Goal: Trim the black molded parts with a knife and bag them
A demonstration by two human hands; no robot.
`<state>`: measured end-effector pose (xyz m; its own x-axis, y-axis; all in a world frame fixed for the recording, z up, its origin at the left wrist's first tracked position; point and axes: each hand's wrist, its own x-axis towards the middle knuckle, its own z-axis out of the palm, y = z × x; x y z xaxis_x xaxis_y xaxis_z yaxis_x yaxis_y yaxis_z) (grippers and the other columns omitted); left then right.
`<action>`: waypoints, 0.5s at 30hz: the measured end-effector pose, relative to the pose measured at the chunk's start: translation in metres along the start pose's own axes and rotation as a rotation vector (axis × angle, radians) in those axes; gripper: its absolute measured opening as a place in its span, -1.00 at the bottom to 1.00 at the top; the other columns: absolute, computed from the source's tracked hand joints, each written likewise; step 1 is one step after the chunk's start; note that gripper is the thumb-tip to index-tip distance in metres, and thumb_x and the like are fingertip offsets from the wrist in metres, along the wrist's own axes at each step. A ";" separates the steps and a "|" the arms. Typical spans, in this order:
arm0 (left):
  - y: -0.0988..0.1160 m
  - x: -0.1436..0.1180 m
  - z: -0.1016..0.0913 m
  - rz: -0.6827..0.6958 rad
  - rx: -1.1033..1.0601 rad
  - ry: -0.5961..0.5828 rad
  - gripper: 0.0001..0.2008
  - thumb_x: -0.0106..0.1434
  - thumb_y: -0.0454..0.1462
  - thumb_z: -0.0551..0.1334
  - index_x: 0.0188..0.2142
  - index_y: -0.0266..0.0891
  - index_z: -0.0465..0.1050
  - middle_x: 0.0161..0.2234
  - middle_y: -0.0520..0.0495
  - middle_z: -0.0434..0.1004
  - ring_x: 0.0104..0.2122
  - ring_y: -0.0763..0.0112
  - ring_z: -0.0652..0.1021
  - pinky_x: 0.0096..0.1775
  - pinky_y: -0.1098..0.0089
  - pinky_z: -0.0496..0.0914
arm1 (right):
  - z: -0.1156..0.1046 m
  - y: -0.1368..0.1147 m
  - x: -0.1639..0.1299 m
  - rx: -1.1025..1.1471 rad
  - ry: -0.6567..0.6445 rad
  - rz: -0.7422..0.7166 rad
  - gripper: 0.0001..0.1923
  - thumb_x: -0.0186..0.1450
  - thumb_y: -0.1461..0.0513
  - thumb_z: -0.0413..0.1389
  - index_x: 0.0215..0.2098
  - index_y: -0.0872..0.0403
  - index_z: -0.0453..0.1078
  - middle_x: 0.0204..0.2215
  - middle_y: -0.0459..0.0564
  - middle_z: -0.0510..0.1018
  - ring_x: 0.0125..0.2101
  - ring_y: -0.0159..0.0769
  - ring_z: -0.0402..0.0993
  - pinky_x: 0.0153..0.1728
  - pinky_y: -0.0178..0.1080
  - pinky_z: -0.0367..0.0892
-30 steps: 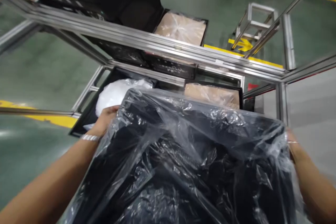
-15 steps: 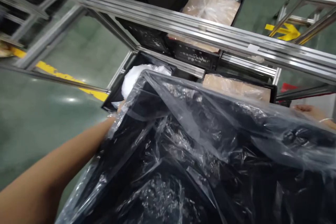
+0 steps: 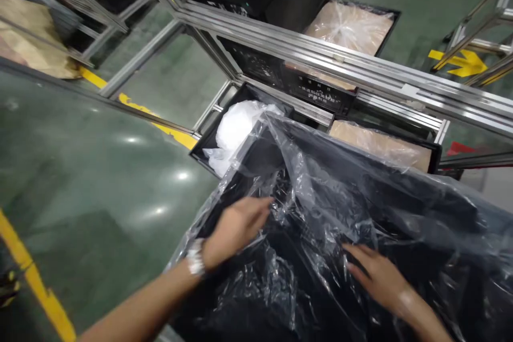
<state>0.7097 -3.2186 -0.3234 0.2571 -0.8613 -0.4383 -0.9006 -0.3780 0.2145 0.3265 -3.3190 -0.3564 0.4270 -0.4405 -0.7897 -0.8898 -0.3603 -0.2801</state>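
A large black crate (image 3: 256,157) lined with a clear plastic bag (image 3: 360,187) fills the lower right. My left hand (image 3: 234,227) reaches into the crate near its left wall, fingers spread and touching the plastic film. A bracelet sits on that wrist. My right hand (image 3: 377,275) lies flat inside the crate on the crumpled plastic, fingers apart. Neither hand grips anything that I can see.
Behind the crate an aluminium rack (image 3: 328,61) holds black trays: one with a white plastic bundle (image 3: 236,128), two with brown bagged contents (image 3: 380,144) (image 3: 350,26). Green floor with a yellow line (image 3: 36,283) lies to the left. Brown paper (image 3: 32,43) sits at far left.
Both hands have left the crate's outer sides and now rest inside it on the plastic. The view has swung left, and the crate sits lower in the frame.
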 end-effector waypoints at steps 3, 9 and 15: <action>0.019 -0.008 0.081 0.050 0.134 -0.308 -0.10 -0.19 -0.09 0.42 0.16 -0.01 0.14 0.24 -0.21 0.01 0.19 -0.29 -0.01 0.09 -0.19 -0.03 | 0.059 -0.009 0.051 -0.207 -0.156 0.334 -0.14 0.11 0.13 0.15 0.29 0.06 -0.14 0.24 0.31 -0.06 0.14 0.24 0.06 -0.05 0.20 0.17; -0.024 -0.010 0.174 -0.041 0.255 -0.558 0.03 -0.29 -0.14 0.47 0.19 -0.10 0.09 0.26 -0.31 -0.13 0.21 -0.30 -0.19 0.11 -0.21 -0.29 | 0.119 0.030 0.094 -0.329 -0.086 0.448 -0.04 0.11 0.12 0.15 0.30 0.12 -0.32 0.25 0.42 -0.34 0.21 0.20 -0.18 0.01 0.20 0.02; 0.005 -0.023 0.177 -0.024 0.208 -0.518 -0.51 0.22 -0.12 0.14 0.11 -0.24 0.22 0.13 -0.24 0.22 0.13 0.03 0.21 0.11 -0.14 -0.01 | 0.104 0.026 0.068 -0.368 0.026 0.389 -0.37 0.22 0.25 0.02 0.24 0.10 0.01 0.24 0.27 -0.02 0.18 0.11 -0.01 0.06 0.07 0.08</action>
<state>0.6375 -3.1404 -0.4668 0.1198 -0.5541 -0.8238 -0.9603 -0.2751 0.0454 0.3161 -3.2730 -0.4738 0.0854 -0.6177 -0.7818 -0.8698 -0.4289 0.2438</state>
